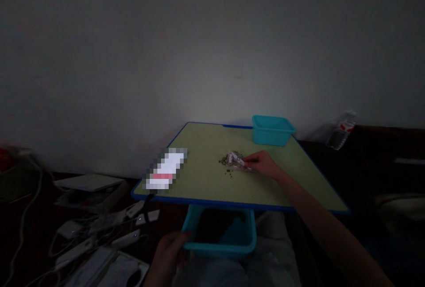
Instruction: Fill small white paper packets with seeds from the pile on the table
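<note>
My left hand is closed round the left rim of a turquoise plastic basin, held on the lap just under the table's front edge. A dark area and a bluish patch show inside it, too dim to make out. On the table, my right hand reaches to a small heap of dark crumbs. Its fingers are pinched together on a pale strip, perhaps paper. More pale bits lie among the crumbs.
The low yellowish table has a blue edge. A second turquoise basin stands at its back right corner. A lit, blurred-out phone is at the left. Cables, power strips and boxes clutter the floor. A clear bag lies by the wall.
</note>
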Demonstrator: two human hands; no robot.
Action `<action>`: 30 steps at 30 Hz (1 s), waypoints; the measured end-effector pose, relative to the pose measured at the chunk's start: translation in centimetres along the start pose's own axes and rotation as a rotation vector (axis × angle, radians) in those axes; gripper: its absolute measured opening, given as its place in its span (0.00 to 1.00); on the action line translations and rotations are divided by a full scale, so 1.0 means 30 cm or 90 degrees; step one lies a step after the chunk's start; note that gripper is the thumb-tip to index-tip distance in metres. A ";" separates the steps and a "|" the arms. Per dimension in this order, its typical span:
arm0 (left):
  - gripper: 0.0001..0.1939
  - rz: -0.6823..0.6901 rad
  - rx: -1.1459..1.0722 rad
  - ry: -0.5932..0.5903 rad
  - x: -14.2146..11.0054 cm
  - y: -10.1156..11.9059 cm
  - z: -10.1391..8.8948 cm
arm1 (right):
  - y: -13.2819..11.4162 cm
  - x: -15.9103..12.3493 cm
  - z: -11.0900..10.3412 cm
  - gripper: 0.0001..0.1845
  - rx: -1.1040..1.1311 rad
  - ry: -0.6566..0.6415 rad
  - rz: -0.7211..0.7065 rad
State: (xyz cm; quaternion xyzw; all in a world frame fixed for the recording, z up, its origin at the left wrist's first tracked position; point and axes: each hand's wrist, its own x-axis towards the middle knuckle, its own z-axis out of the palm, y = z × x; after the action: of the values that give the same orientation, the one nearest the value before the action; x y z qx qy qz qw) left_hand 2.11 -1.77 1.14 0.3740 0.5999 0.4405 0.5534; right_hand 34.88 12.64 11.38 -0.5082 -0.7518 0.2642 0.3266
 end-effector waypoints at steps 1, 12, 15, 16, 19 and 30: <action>0.20 -0.007 -0.011 -0.007 0.001 0.000 -0.001 | -0.003 -0.001 0.001 0.14 0.001 -0.001 0.002; 0.19 -0.018 -0.027 -0.021 -0.017 0.028 0.001 | -0.034 -0.008 -0.002 0.16 -0.023 -0.006 0.012; 0.18 -0.025 -0.038 -0.016 -0.013 0.024 0.000 | -0.030 -0.008 -0.001 0.16 -0.031 -0.007 0.003; 0.18 -0.026 -0.039 -0.016 -0.011 0.022 0.000 | -0.029 -0.008 0.000 0.16 -0.030 -0.007 0.001; 0.19 -0.027 -0.027 -0.016 -0.008 0.018 -0.001 | -0.029 -0.012 0.003 0.15 -0.011 -0.022 0.004; 0.19 -0.034 -0.023 -0.004 -0.012 0.022 0.008 | -0.041 -0.019 0.003 0.15 0.009 -0.061 0.004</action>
State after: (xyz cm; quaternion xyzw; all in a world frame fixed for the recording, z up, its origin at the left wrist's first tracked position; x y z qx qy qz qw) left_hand 2.38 -1.85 1.90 0.3493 0.6000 0.4348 0.5735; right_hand 34.25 11.68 12.10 -0.4953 -0.7629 0.2946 0.2930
